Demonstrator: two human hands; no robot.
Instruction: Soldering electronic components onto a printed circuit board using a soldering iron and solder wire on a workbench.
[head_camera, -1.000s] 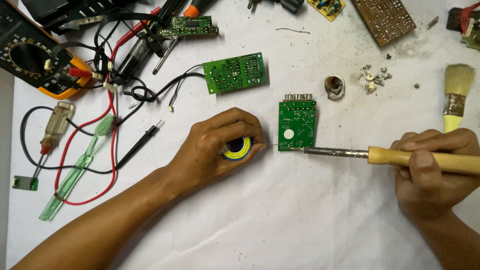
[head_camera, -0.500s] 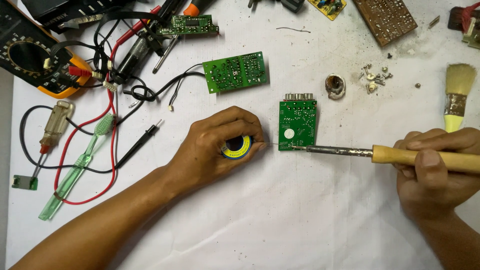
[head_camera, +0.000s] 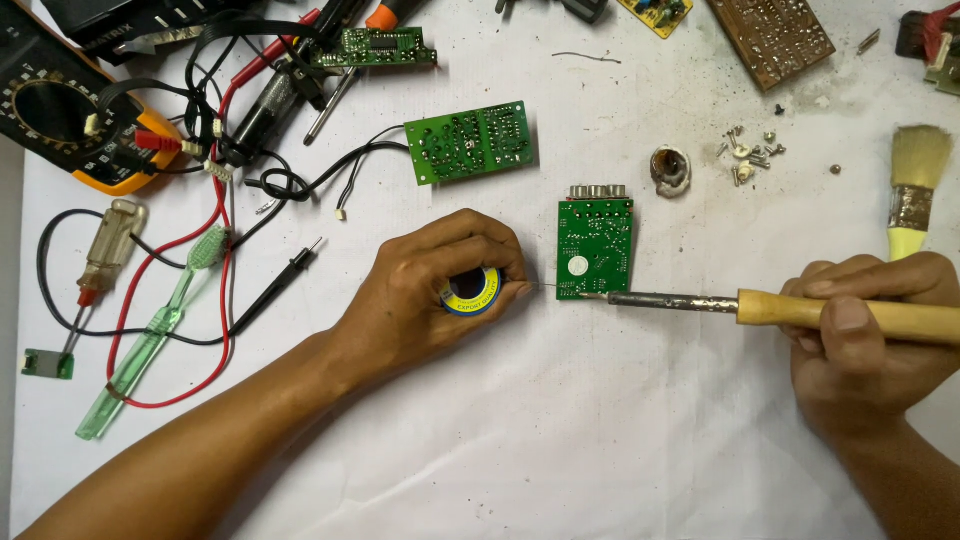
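Iron tip (head_camera: 612, 297) – touching board (head_camera: 596, 248) edge.

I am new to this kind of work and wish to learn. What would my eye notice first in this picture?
First, the two hands at the centre: the right hand holds a wooden-handled soldering iron, its tip at the lower edge of a small green board. The left hand grips a solder spool and feeds a thin wire to the same spot. At upper left lies a tangle of red and black leads beside a multimeter.
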